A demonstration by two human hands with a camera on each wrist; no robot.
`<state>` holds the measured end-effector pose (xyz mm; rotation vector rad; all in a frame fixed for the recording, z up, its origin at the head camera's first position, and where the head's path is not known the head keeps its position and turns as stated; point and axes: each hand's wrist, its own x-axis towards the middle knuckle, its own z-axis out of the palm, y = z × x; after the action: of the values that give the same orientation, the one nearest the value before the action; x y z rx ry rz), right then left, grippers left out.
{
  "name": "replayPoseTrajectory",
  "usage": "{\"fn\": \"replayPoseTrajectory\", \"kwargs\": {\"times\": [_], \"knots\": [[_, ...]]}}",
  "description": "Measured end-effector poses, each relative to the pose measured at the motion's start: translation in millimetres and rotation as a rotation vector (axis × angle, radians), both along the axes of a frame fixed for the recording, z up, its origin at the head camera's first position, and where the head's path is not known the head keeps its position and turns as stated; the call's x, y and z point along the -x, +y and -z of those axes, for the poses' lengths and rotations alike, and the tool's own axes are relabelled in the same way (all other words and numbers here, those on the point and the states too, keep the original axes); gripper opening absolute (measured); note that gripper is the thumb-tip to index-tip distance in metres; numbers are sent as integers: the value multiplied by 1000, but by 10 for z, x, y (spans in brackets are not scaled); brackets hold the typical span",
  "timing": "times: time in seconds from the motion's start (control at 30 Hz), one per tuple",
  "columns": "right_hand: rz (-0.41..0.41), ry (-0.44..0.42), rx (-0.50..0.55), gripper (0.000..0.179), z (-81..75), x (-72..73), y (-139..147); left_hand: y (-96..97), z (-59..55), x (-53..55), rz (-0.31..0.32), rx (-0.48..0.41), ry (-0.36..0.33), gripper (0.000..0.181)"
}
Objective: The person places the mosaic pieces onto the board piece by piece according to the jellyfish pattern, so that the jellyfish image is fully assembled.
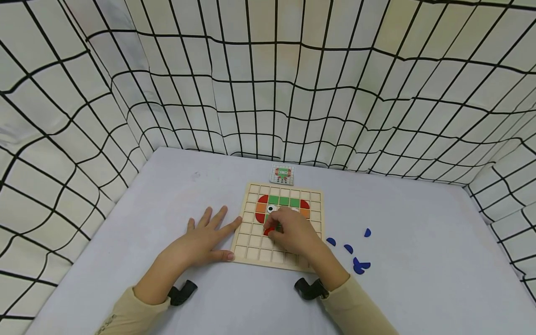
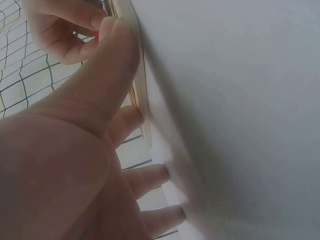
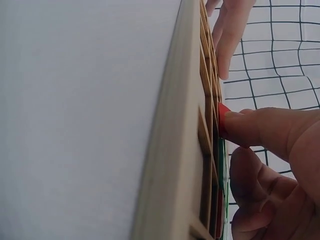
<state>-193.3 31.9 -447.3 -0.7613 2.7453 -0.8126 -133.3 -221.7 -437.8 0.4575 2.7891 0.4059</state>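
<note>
A wooden grid board (image 1: 253, 253) lies on the white table, with red, orange and green pieces and a white eye piece (image 1: 271, 209) set in its squares. My right hand (image 1: 293, 230) is over the board, thumb and fingers curled at a red rounded piece (image 1: 268, 231), which it pinches low in a square. In the right wrist view the thumb lies on that red piece (image 3: 223, 120). Flat and spread on the table, my left hand (image 1: 201, 244) touches the board's left edge with thumb and index finger. Part of the pattern is hidden under the right hand.
Several blue half-round pieces (image 1: 348, 249) lie loose on the table (image 1: 427, 260) right of the board. A small pattern card (image 1: 282, 174) sits behind the board. Walls of white cloth with black netting (image 1: 259, 93) close off the back and sides.
</note>
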Motion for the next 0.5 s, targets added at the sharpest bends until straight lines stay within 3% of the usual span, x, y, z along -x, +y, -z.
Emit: {"fn": "replayPoseTrajectory", "kwargs": {"times": [0.5], "knots": [[7,5,-35,12,7,-8,2,6,-11,2,3,7,7,88]]}}
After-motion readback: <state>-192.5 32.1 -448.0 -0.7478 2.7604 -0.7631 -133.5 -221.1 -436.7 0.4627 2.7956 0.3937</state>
